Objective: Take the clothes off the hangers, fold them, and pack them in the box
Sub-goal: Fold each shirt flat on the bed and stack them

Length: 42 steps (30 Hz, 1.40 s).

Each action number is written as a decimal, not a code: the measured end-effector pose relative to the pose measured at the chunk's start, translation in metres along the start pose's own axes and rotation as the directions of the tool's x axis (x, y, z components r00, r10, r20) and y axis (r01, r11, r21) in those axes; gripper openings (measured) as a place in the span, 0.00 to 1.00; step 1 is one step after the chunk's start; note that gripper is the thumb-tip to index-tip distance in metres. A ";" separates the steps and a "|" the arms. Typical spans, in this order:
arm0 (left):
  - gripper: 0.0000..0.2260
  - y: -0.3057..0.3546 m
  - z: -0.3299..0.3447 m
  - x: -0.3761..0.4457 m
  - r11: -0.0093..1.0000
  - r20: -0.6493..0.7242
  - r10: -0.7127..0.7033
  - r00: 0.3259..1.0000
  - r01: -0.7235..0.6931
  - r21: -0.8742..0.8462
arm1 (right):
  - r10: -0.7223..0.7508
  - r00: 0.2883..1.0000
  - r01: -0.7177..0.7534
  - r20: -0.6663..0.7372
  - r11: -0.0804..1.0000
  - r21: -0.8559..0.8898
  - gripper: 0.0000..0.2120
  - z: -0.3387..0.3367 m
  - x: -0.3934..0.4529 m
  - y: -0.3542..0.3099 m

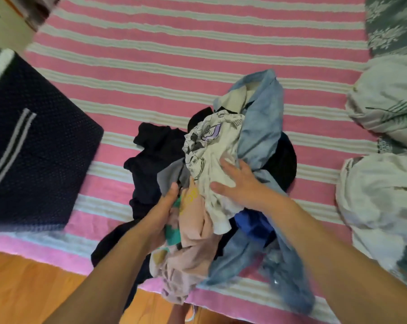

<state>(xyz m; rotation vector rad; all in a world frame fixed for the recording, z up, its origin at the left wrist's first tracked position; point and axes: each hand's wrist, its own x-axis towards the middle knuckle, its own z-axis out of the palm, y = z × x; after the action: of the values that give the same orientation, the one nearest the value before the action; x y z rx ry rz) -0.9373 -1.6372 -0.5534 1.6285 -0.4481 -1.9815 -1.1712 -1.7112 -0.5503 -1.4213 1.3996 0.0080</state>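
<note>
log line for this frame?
stage: sorting pile | left hand: grips pink garment | right hand: flat on white printed top | box: left

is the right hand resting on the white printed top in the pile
Yes, the right hand lies with spread fingers on the white printed top atop the clothes pile on the striped bed.

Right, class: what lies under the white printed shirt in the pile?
Under the white printed shirt show a pale blue denim garment, black clothes, a pink garment and bright blue fabric. Anything deeper, hangers included, is covered.
</note>
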 end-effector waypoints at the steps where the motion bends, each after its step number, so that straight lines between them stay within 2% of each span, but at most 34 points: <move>1: 0.36 0.001 0.011 -0.001 0.999 0.029 0.013 1.000 -0.014 0.040 | -0.006 1.000 0.005 -0.008 0.998 -0.061 0.46 0.015 0.001 -0.008; 4: 0.49 0.004 0.029 0.013 0.942 0.048 0.031 0.998 -0.045 0.334 | -0.017 0.996 -0.006 -0.083 0.964 -0.264 0.49 0.041 0.008 -0.007; 6: 0.51 0.007 0.029 0.025 0.823 0.008 0.073 0.997 -0.065 0.564 | -0.020 0.991 -0.027 -0.130 0.937 -0.347 0.48 0.041 0.013 0.002; 7: 0.52 0.007 0.022 0.029 0.691 -0.050 0.127 0.991 -0.053 0.721 | -0.031 0.988 -0.029 -0.154 0.925 -0.378 0.47 0.042 0.014 0.006; 9: 0.53 0.000 0.000 0.030 0.345 -0.220 0.285 0.933 0.114 0.932 | -0.056 0.981 -0.030 -0.188 0.905 -0.425 0.49 0.044 0.012 0.012; 10: 0.55 -0.002 -0.012 0.028 0.273 -0.286 0.331 0.899 0.199 0.941 | -0.066 0.976 -0.035 -0.206 0.892 -0.451 0.51 0.045 0.012 0.015; 12: 0.58 -0.005 -0.034 0.035 0.312 -0.372 0.297 0.879 0.279 0.908 | -0.086 0.967 -0.050 -0.239 0.858 -0.512 0.53 0.047 0.015 0.022; 14: 0.56 -0.009 -0.049 0.053 0.378 -0.355 0.211 0.911 0.259 0.889 | -0.100 0.960 -0.063 -0.263 0.834 -0.548 0.54 0.050 0.020 0.025; 16: 0.53 -0.013 -0.055 0.072 0.491 -0.267 0.148 0.952 0.163 0.856 | -0.092 0.961 -0.059 -0.261 0.853 -0.519 0.53 0.052 0.027 0.026; 17: 0.53 -0.013 -0.054 0.075 0.586 -0.224 0.136 0.965 0.104 0.804 | -0.087 0.963 -0.050 -0.254 0.871 -0.488 0.53 0.054 0.030 0.026; 18: 0.51 -0.012 -0.050 0.075 0.680 -0.186 0.151 0.971 0.034 0.733 | -0.079 0.966 -0.040 -0.245 0.893 -0.448 0.53 0.056 0.033 0.024; 19: 0.44 -0.012 -0.044 0.072 0.737 -0.160 0.194 0.968 -0.036 0.675 | -0.069 0.971 -0.029 -0.229 0.916 -0.400 0.53 0.058 0.034 0.021; 21: 0.29 -0.011 -0.023 0.059 0.797 -0.106 0.274 0.956 -0.165 0.580 | -0.056 0.981 -0.002 -0.183 0.955 -0.298 0.53 0.062 0.031 0.012; 22: 0.30 -0.010 -0.011 0.050 0.811 -0.060 0.302 0.951 -0.223 0.540 | -0.061 0.985 0.019 -0.160 0.967 -0.252 0.52 0.065 0.027 0.009; 24: 0.43 -0.011 0.017 0.026 0.773 0.037 0.367 0.929 -0.327 0.543 | -0.108 0.986 0.084 -0.126 0.980 -0.183 0.51 0.068 0.018 0.010; 25: 0.46 -0.010 0.029 0.015 0.728 0.065 0.380 0.923 -0.341 0.594 | -0.147 0.981 0.125 -0.123 0.977 -0.174 0.50 0.067 0.012 0.012; 28: 0.43 0.001 0.049 -0.003 0.532 0.130 0.240 0.962 -0.243 0.811 | -0.175 0.980 0.140 -0.098 0.946 -0.292 0.47 0.067 0.010 0.021; 31: 0.35 0.023 0.054 0.004 0.388 0.184 0.128 0.975 -0.220 0.895 | -0.181 0.981 0.135 -0.066 0.889 -0.437 0.50 0.073 0.017 0.016; 32: 0.33 0.030 0.050 0.011 0.383 0.174 0.116 0.978 -0.206 0.901 | -0.182 0.981 0.133 -0.072 0.890 -0.437 0.53 0.077 0.017 0.012; 34: 0.32 0.037 0.044 0.022 0.462 0.154 0.082 0.985 -0.175 0.869 | -0.110 0.986 0.060 -0.125 0.935 -0.350 0.62 0.087 0.015 0.007; 35: 0.34 0.039 0.042 0.025 0.470 0.159 0.047 0.986 -0.162 0.868 | -0.067 0.984 0.012 -0.167 0.951 -0.310 0.63 0.093 0.013 0.005; 36: 0.37 0.041 0.040 0.025 0.418 0.186 0.008 0.982 -0.172 0.892 | -0.042 0.974 -0.029 -0.223 0.952 -0.303 0.62 0.101 0.013 0.005; 37: 0.40 0.044 0.038 0.024 0.288 0.235 -0.037 0.971 -0.215 0.933 | -0.048 0.955 -0.052 -0.294 0.945 -0.323 0.58 0.109 0.010 0.002; 38: 0.43 0.050 0.036 0.021 0.098 0.285 -0.102 0.953 -0.275 0.956 | -0.063 0.926 -0.071 -0.373 0.939 -0.336 0.53 0.117 0.011 0.001; 39: 0.44 0.062 0.032 0.021 -0.158 0.320 -0.163 0.933 -0.345 0.925 | -0.079 0.894 -0.085 -0.441 0.937 -0.339 0.48 0.123 0.011 -0.001; 40: 0.45 0.078 0.029 0.021 -0.439 0.362 -0.158 0.919 -0.393 0.808 | -0.091 0.867 -0.097 -0.490 0.934 -0.344 0.44 0.128 0.012 -0.001; 41: 0.47 0.096 0.023 0.025 -0.704 0.476 -0.114 0.872 -0.409 0.580 | -0.101 0.856 -0.108 -0.507 0.924 -0.366 0.43 0.132 0.013 0.001; 42: 0.52 0.116 0.018 0.033 -0.879 0.608 -0.113 0.786 -0.365 0.309 | -0.108 0.854 -0.116 -0.509 0.914 -0.388 0.44 0.135 0.014 0.002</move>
<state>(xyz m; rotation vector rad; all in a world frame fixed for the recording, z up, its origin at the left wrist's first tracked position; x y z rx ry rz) -0.9368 -1.7516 -0.5105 0.8915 -3.6460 0.0029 -1.0825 -1.6325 -0.6155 -1.8599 1.9326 -0.0980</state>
